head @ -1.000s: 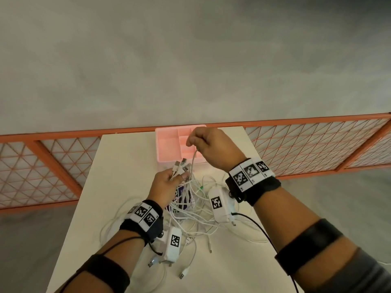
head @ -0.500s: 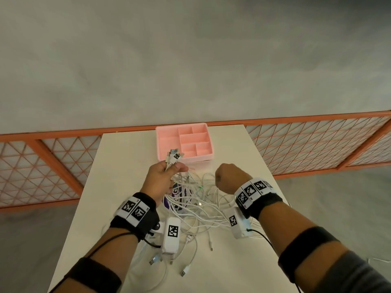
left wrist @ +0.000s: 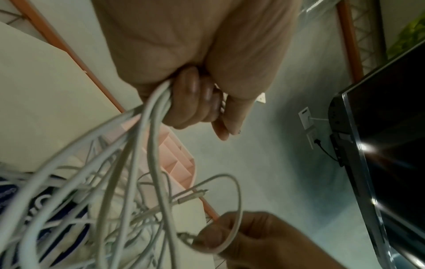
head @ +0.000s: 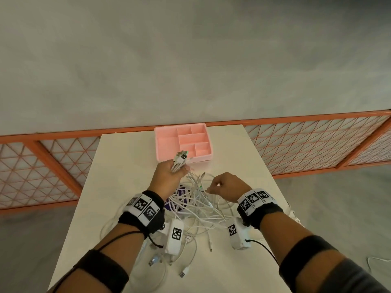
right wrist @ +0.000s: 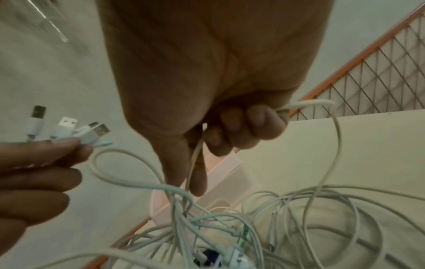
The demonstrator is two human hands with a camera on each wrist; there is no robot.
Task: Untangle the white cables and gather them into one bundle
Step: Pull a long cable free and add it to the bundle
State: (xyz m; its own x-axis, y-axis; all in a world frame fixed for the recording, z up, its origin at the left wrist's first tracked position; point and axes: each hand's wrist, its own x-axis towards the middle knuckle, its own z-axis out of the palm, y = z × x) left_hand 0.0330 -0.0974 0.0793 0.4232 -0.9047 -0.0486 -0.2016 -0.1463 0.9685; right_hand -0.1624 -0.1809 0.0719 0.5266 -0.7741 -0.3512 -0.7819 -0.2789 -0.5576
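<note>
We hold the left hand (head: 169,176) raised above the surface (head: 118,187), its grip closed in a fist around the collected plug ends (head: 181,156) of the white cables (head: 198,206). Holding them there keeps the ends aligned, in our judgement, so that the remaining lengths hang free below for sorting. The plugs project past the knuckles toward the pink tray (head: 167,142) at the far edge. The tangle lies on the surface between the wrists, over a purple item (head: 179,199). To the right, we keep the right hand (head: 227,187) low, its grip narrow, thumb and curled fingers (right wrist: 253,125) pinching a single strand (right wrist: 331,145) that loops up out of the tangle.
</note>
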